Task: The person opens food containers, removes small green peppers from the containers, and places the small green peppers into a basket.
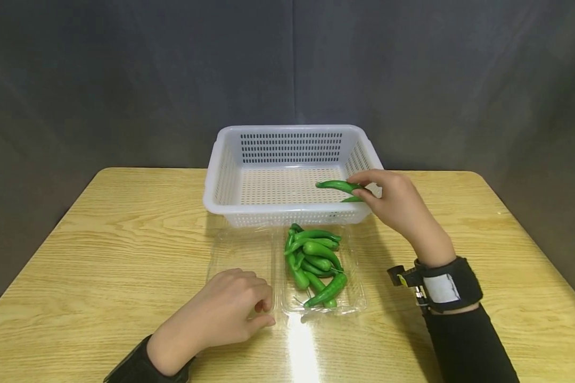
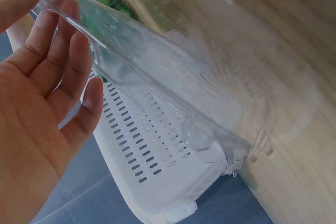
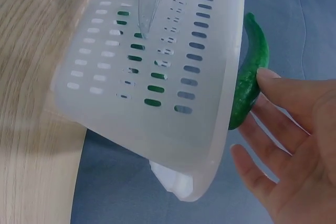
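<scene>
My right hand point(image 1: 388, 199) pinches a green chili pepper point(image 1: 335, 185) between thumb and fingers, over the right front part of a white plastic basket point(image 1: 292, 207). In the right wrist view the pepper point(image 3: 257, 51) shows beyond the basket's rim. Below it, part of another green pepper point(image 1: 351, 199) lies in the basket. My left hand point(image 1: 235, 306) is loosely bent, with a gap between thumb and fingers, above the lid side of a clear hinged container point(image 1: 356, 260). In the left wrist view its fingertips overlap the clear plastic edge point(image 2: 131, 85).
Several green peppers point(image 1: 316, 260) lie heaped in the right half of the clear container, just in front of the basket. Both stand on a wooden table point(image 1: 139, 239). A dark grey curtain point(image 1: 172, 80) hangs behind the table's far edge.
</scene>
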A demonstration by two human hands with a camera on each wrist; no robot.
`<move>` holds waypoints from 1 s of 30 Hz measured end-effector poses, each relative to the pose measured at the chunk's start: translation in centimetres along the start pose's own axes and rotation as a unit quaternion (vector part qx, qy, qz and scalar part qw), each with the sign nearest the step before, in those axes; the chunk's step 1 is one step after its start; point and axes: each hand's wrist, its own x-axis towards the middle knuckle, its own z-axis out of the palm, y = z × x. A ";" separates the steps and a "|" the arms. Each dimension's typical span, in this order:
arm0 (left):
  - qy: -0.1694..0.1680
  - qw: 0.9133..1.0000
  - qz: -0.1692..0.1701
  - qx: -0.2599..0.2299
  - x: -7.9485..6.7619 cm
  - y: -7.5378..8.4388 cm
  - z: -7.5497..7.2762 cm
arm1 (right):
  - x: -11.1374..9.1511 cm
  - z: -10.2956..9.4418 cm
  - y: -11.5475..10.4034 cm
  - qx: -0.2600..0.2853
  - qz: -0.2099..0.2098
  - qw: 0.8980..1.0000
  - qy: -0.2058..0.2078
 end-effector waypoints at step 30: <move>0.004 1.000 0.002 0.005 0.0 0.1 0.0 | -0.1 1.5 0.0 -0.044 0.036 0.996 -0.064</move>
